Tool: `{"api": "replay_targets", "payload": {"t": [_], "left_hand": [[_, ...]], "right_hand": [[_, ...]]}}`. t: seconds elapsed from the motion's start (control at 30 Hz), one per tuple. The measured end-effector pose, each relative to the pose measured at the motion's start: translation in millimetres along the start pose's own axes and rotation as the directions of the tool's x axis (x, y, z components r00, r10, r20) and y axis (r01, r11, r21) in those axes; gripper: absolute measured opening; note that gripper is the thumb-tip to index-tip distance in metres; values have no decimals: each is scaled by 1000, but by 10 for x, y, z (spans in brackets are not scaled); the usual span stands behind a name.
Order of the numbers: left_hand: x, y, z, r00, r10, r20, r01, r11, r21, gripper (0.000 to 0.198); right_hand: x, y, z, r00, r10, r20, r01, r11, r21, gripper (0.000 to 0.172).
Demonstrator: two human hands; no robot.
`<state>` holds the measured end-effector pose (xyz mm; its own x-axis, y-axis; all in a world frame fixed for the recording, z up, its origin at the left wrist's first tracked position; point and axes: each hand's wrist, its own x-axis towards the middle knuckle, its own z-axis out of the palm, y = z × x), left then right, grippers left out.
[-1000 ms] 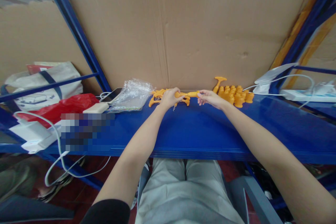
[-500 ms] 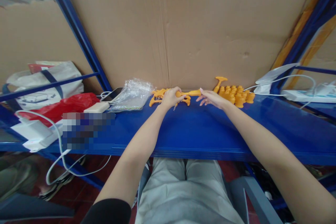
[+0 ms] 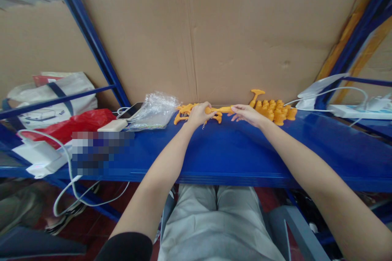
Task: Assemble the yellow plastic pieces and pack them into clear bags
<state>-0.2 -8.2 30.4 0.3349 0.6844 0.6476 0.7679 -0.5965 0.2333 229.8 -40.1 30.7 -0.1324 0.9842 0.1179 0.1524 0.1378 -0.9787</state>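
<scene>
An orange plastic corkscrew [image 3: 221, 109] lies across the back of the blue shelf [image 3: 232, 151]. My left hand [image 3: 198, 113] is closed round its left end, where the small metal screw hangs below. The fingertips of my right hand [image 3: 246, 114] pinch the right end of its orange arm. More orange corkscrew parts [image 3: 183, 113] lie just left of my left hand. A row of several orange pieces [image 3: 275, 110] stands close to the right of my right hand, one with a T-shaped handle [image 3: 255, 94] sticking up.
A crumpled clear plastic bag [image 3: 154, 110], a phone [image 3: 131, 111], a red bag [image 3: 73, 124] and white chargers with cables [image 3: 38, 155] sit at the left. A white power strip [image 3: 355, 110] and cables lie at the right. Brown cardboard [image 3: 229, 36] backs the shelf.
My right hand's fingers lifted briefly off the orange arm's end, then closed on it again. My left hand has kept its grip and place.
</scene>
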Motion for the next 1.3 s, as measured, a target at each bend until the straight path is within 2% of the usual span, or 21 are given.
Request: {"api": "replay_targets", "payload": {"t": [0.27,0.47,0.53,0.6,0.7,0.8,0.87,0.97,1.07,1.17,1.23,1.3], "left_hand": [[6,-31,37,999,36,-22,-36,999,5,19],[9,-43,50,998,61,-5,-60,997,53,20],[5,-44,54,998,68,-2,-68,996,59,20],[-1,-38,55,997,80,0,-80,995,62,19],[-10,-18,58,996,94,8,-94,992,83,20],[-11,4,65,992,121,20,-122,986,110,21],[-7,11,74,988,153,36,-156,979,129,21],[2,5,90,980,189,63,-197,968,156,18],[3,-3,104,976,199,86,-210,965,158,23],[-5,0,111,975,216,56,-221,968,120,43],[-10,1,113,976,217,13,-217,972,85,51],[-12,-6,119,979,202,-4,-202,977,65,49]], "right_hand": [[35,31,10,999,33,-7,-33,999,0,20],[44,53,4,999,50,-18,-52,995,-88,29],[54,64,1,999,15,-44,-23,985,-169,33],[73,74,9,991,-100,-94,65,946,-317,34],[112,76,58,924,-376,-67,275,776,-568,34],[147,51,158,839,-536,96,430,543,-722,29],[158,15,241,824,-535,185,437,394,-808,25],[159,-66,360,847,-469,251,383,209,-900,21],[190,-162,434,874,-405,268,342,122,-932,19],[318,-233,401,924,-337,181,248,169,-954,18],[458,-242,291,956,-292,42,126,276,-953,18],[610,-217,114,960,-242,-138,-31,399,-916,19]]}}
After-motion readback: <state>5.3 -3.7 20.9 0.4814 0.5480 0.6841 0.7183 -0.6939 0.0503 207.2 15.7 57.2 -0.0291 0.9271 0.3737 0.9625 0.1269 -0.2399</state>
